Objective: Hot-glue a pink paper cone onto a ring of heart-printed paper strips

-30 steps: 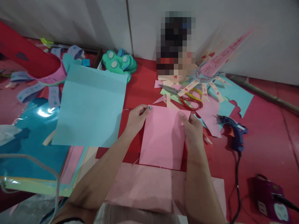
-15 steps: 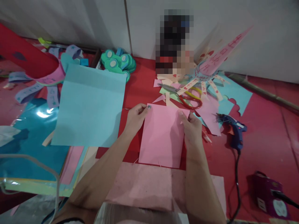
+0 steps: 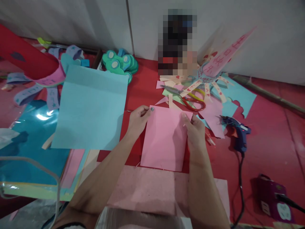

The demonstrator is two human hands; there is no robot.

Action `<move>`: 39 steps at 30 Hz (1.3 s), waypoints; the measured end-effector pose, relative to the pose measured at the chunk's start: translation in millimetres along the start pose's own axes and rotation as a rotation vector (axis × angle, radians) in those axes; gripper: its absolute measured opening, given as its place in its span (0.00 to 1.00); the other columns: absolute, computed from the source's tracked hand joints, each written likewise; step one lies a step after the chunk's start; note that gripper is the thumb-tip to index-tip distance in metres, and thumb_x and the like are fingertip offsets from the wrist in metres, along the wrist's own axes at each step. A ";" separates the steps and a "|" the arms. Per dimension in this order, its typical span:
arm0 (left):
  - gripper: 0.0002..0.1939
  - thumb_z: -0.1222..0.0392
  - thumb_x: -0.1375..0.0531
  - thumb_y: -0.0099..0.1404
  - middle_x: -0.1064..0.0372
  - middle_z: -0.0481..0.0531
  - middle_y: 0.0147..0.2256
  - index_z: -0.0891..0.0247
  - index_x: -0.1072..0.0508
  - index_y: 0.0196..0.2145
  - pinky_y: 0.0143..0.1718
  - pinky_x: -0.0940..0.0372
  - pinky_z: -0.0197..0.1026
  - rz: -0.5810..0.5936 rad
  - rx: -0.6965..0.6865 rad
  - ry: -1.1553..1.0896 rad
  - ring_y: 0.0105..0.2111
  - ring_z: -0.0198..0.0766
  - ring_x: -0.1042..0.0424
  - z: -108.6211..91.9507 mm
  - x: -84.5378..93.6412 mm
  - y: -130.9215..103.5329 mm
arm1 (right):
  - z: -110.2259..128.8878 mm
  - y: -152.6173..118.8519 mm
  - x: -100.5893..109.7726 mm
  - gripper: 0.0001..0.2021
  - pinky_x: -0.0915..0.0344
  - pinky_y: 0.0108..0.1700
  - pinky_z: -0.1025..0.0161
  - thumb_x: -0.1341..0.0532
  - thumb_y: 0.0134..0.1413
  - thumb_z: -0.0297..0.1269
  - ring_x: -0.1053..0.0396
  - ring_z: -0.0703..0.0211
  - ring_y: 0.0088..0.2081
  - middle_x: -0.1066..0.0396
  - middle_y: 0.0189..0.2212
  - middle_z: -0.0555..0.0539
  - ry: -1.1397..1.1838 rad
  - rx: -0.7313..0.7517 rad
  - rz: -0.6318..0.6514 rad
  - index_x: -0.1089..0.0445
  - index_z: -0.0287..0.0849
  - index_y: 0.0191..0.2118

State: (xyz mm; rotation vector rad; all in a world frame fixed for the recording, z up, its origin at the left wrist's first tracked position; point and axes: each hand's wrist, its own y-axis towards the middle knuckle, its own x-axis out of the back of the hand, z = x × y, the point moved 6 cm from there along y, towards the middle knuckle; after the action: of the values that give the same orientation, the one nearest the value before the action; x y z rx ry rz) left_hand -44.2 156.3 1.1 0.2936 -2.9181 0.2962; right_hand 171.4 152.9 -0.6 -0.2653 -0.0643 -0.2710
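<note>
A sheet of pink paper (image 3: 164, 140) is held between my two hands, its near edge toward me over the red table. My left hand (image 3: 139, 119) pinches its far left corner, thumb on top. At the far right corner, my right hand (image 3: 195, 128) grips the sheet with the thumb lying on its face. Just beyond the paper lie scissors (image 3: 194, 104) with red and yellow handles, among pink, green and cream paper scraps (image 3: 166, 93). Left of my left hand lies a large light-blue sheet (image 3: 91, 109).
A glue gun (image 3: 240, 133) with a black cord lies at right, near a purple power adapter (image 3: 274, 198). Paper cones, one pink (image 3: 220, 60) and one red (image 3: 26, 54), stand behind. Green cutouts (image 3: 120, 65) are stacked by the wall. A white cable (image 3: 35, 163) crosses the lower left.
Both hands keep the same hold on the pink sheet. The whole view has shifted very slightly; nothing else visibly differs.
</note>
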 end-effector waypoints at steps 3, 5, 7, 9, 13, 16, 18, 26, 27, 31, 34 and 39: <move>0.13 0.49 0.42 0.57 0.42 0.44 0.22 0.63 0.34 0.24 0.26 0.47 0.33 -0.002 -0.012 0.003 0.24 0.29 0.43 -0.5 0.0 0.8 | 1.2 -1.3 -1.0 0.17 0.44 0.27 0.69 0.35 0.39 0.48 0.44 0.70 0.22 0.38 0.20 0.54 0.019 -0.007 0.000 0.32 0.38 0.28; 0.13 0.50 0.43 0.57 0.43 0.44 0.22 0.63 0.34 0.24 0.26 0.47 0.33 0.000 -0.015 -0.005 0.24 0.29 0.44 -0.9 -0.1 0.9 | 2.1 -1.8 -1.2 0.17 0.44 0.27 0.70 0.35 0.38 0.48 0.43 0.70 0.22 0.38 0.20 0.54 0.024 -0.012 -0.002 0.32 0.37 0.28; 0.13 0.50 0.43 0.57 0.42 0.44 0.22 0.63 0.34 0.25 0.26 0.47 0.32 0.008 -0.013 -0.013 0.24 0.29 0.43 -1.3 -0.3 0.7 | 2.4 -1.7 -1.2 0.17 0.43 0.27 0.70 0.35 0.38 0.48 0.43 0.70 0.22 0.37 0.20 0.54 0.026 -0.016 -0.005 0.32 0.37 0.29; 0.13 0.50 0.43 0.58 0.41 0.44 0.23 0.63 0.34 0.25 0.26 0.47 0.32 0.015 -0.008 -0.013 0.24 0.29 0.43 -1.7 -0.3 0.3 | 2.3 -1.4 -1.2 0.18 0.43 0.27 0.70 0.35 0.38 0.48 0.43 0.70 0.22 0.37 0.20 0.54 0.018 -0.020 -0.009 0.31 0.37 0.29; 0.12 0.51 0.43 0.58 0.41 0.44 0.23 0.63 0.33 0.25 0.26 0.46 0.32 0.017 -0.013 -0.011 0.25 0.29 0.42 -2.4 0.1 -0.2 | 1.2 -1.0 -2.2 0.18 0.42 0.28 0.69 0.34 0.37 0.48 0.41 0.70 0.23 0.34 0.23 0.52 0.041 -0.037 -0.007 0.31 0.38 0.31; 0.12 0.51 0.43 0.58 0.41 0.45 0.23 0.63 0.33 0.26 0.26 0.46 0.32 0.020 -0.014 -0.021 0.25 0.29 0.42 -1.9 -0.5 -0.1 | 1.0 -1.0 -2.8 0.18 0.42 0.27 0.69 0.35 0.38 0.48 0.41 0.70 0.23 0.35 0.22 0.53 0.036 -0.035 0.001 0.31 0.38 0.31; 0.12 0.51 0.43 0.58 0.41 0.44 0.23 0.63 0.33 0.25 0.26 0.47 0.32 0.018 -0.009 -0.020 0.25 0.29 0.43 -1.3 -0.8 0.1 | 1.2 -0.6 -2.6 0.17 0.43 0.27 0.69 0.35 0.39 0.48 0.42 0.70 0.22 0.36 0.21 0.53 0.011 -0.021 0.004 0.31 0.38 0.30; 0.12 0.51 0.43 0.58 0.40 0.45 0.24 0.63 0.33 0.25 0.26 0.46 0.32 0.005 -0.023 0.000 0.25 0.29 0.42 0.1 0.3 0.6 | -2.1 1.8 0.2 0.18 0.46 0.26 0.70 0.36 0.40 0.50 0.46 0.71 0.22 0.40 0.19 0.55 -0.038 0.018 0.017 0.32 0.38 0.30; 0.12 0.51 0.43 0.58 0.40 0.45 0.23 0.63 0.33 0.25 0.26 0.46 0.32 0.004 -0.024 0.006 0.24 0.29 0.42 0.1 0.5 0.6 | -2.6 1.9 0.6 0.18 0.46 0.26 0.70 0.37 0.41 0.50 0.45 0.71 0.22 0.40 0.19 0.55 -0.041 0.019 0.017 0.32 0.38 0.30; 0.13 0.50 0.43 0.58 0.41 0.45 0.23 0.63 0.33 0.25 0.26 0.46 0.32 -0.003 -0.022 0.020 0.24 0.29 0.43 0.2 1.1 0.7 | -3.0 2.1 1.3 0.18 0.45 0.26 0.69 0.37 0.42 0.51 0.45 0.71 0.22 0.40 0.19 0.55 -0.064 0.023 0.020 0.32 0.38 0.31; 0.13 0.50 0.43 0.58 0.41 0.45 0.23 0.62 0.33 0.24 0.26 0.46 0.32 0.001 -0.020 0.015 0.24 0.29 0.43 0.2 0.6 0.8 | -2.9 2.1 0.8 0.18 0.44 0.26 0.69 0.37 0.41 0.51 0.45 0.70 0.22 0.40 0.19 0.55 -0.056 0.011 0.026 0.32 0.38 0.31; 0.13 0.50 0.43 0.58 0.42 0.44 0.22 0.62 0.34 0.24 0.25 0.47 0.32 -0.005 -0.016 0.023 0.24 0.29 0.44 -1.3 1.0 0.5 | -2.0 1.9 0.9 0.18 0.45 0.25 0.70 0.36 0.40 0.50 0.47 0.71 0.21 0.42 0.18 0.56 -0.058 0.004 0.015 0.33 0.38 0.28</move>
State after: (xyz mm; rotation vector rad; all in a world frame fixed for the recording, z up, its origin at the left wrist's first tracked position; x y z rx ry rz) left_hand -45.1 156.9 2.5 0.2930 -2.8950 0.2740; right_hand 172.9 154.0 -2.9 -0.2693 -0.1201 -0.2480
